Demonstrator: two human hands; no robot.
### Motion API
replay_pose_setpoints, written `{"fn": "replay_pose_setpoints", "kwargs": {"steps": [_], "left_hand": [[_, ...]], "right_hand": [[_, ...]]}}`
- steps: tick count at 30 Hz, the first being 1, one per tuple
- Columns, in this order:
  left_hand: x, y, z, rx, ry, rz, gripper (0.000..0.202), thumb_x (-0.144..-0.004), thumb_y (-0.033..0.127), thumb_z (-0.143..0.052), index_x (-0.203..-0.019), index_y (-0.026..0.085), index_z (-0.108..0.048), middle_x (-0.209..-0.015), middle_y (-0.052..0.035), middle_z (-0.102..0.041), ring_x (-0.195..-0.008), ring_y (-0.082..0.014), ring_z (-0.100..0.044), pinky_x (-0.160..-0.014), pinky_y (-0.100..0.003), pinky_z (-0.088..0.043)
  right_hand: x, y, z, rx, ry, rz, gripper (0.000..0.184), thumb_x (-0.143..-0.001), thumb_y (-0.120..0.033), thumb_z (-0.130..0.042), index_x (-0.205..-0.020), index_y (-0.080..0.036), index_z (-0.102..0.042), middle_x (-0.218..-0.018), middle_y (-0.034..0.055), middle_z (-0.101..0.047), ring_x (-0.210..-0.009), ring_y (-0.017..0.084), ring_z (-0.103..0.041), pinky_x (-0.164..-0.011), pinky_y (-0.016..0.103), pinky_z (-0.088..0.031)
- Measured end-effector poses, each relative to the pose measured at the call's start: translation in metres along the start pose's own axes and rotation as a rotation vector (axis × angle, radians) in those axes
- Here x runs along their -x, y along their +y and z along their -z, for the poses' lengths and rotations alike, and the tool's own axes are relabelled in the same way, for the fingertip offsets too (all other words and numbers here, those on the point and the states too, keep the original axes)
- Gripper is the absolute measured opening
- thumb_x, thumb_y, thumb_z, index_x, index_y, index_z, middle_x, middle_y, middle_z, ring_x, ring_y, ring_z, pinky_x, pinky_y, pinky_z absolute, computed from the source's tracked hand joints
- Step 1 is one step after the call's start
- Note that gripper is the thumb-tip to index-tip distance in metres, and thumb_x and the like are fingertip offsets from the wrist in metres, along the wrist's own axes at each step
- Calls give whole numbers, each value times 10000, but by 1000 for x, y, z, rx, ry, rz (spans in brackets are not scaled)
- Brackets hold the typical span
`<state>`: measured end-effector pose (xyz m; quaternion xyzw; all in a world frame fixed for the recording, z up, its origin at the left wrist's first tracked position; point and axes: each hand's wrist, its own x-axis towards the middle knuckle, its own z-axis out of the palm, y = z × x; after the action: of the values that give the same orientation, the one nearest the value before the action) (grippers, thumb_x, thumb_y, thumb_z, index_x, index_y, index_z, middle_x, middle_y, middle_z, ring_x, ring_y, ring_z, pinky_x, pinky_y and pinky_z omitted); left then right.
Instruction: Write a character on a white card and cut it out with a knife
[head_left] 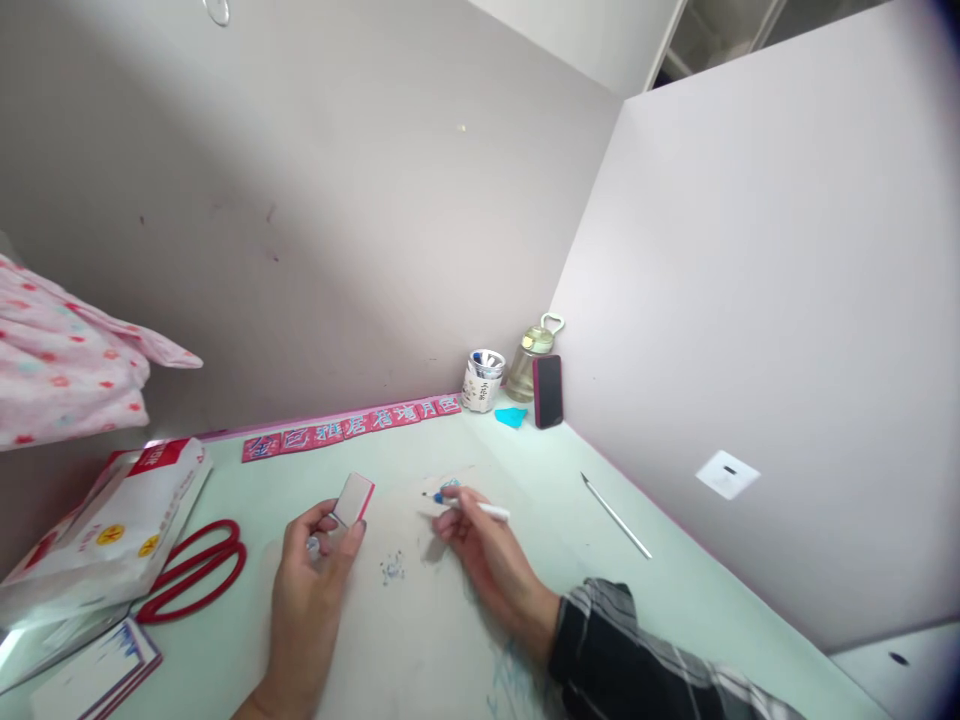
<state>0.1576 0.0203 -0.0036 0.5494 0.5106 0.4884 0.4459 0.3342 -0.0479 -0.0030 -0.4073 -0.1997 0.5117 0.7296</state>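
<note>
Two grasps | left hand (307, 590) pinching flat white block (352, 498) | right hand (484, 560) gripping slim pen (480, 509)

White pink-edged block (352, 498); blue-tipped pen (472, 507)

The left hand (311, 590) pinches a small white block (352, 498) with a pink edge between its fingers (330, 522). The right hand (487, 560) grips a pen (469, 507), its blue tip touching a sheet of paper (420, 620) on the pale green tabletop (675, 590). Red scissors (195, 570) lie left of the hands, beside a white and red paper bag (112, 520). A cup of pens (482, 380), a bottle (531, 362) and a phone (547, 390) stand in the far corner.
</note>
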Motion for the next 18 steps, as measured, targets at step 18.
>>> {"fn": "replay_pose_setpoints", "kwargs": {"steps": [18], "left_hand": [[12,0,-4,-127,-185,-123,509,-809,589,-607,-1138,208,-538,-999,-39,-551,-873,-220,-555,-854,-387,-482]], "right_hand": [[11,-11,17,-144,52,-41,302,-773,-391,-810,-946,-159,-725,-629,-27,-618,-636,132,-578,-900,341,-486]]}}
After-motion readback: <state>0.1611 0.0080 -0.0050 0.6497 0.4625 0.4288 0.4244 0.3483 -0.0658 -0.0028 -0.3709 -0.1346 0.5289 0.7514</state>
